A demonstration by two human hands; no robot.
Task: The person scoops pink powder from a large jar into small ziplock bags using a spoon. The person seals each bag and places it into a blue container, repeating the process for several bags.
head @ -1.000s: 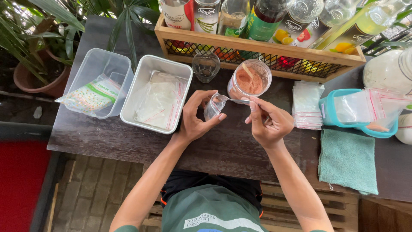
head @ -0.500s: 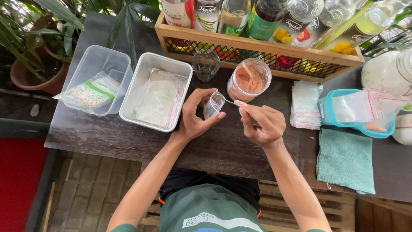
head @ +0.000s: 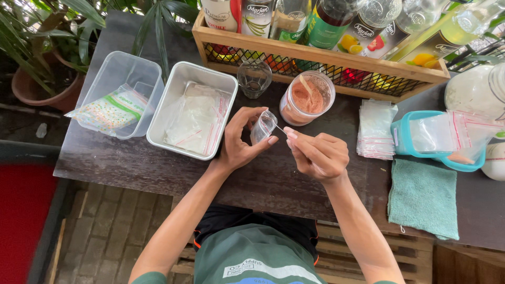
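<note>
Right hand [head: 317,156] pinching a thin stick [head: 282,130] at table centre, left hand [head: 239,142] at nine o'clock of it curling around a small clear bag [head: 262,127], powder jar [head: 307,98] sitting just beyond at twelve, glass [head: 254,78] at eleven, bottle crate [head: 315,55] standing farthest.

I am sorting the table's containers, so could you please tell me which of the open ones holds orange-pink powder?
It is the round clear jar in front of the wooden bottle crate. The metal tray and the clear plastic tub hold only plastic bags.
</note>
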